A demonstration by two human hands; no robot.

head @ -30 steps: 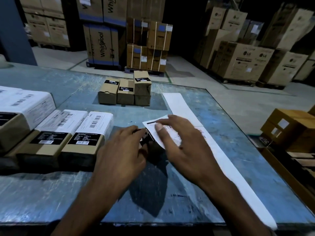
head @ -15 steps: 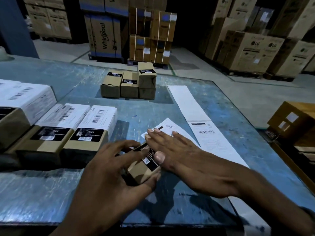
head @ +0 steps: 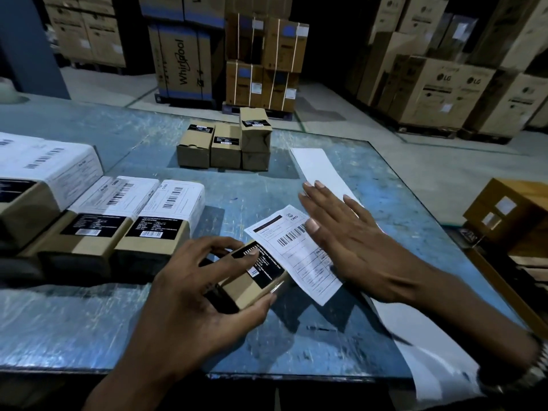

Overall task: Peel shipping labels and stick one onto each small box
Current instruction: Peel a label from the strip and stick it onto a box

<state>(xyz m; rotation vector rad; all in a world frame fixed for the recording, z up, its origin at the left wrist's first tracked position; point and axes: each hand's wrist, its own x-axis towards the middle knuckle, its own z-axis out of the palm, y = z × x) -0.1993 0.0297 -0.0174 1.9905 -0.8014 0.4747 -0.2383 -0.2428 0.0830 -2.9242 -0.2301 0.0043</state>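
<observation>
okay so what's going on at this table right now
A person is labelling small boxes on a blue table in a warehouse. The left hand grips a small brown box, and a white shipping label lies across its top. The right hand is flat and open over the label's right side. Labelled boxes sit in a row to the left, unlabelled boxes wait at the back, and a strip of backing paper runs along the right.

Dim, bluish light falls from overhead, leaving the far aisle at 12 o'clock nearly black. The desk (head: 118, 330) shows pale glare streaks toward 7 o'clock. Soft shadows lie under both hands. Wide-angle bending warps the edges, and the corners darken and smear.
</observation>
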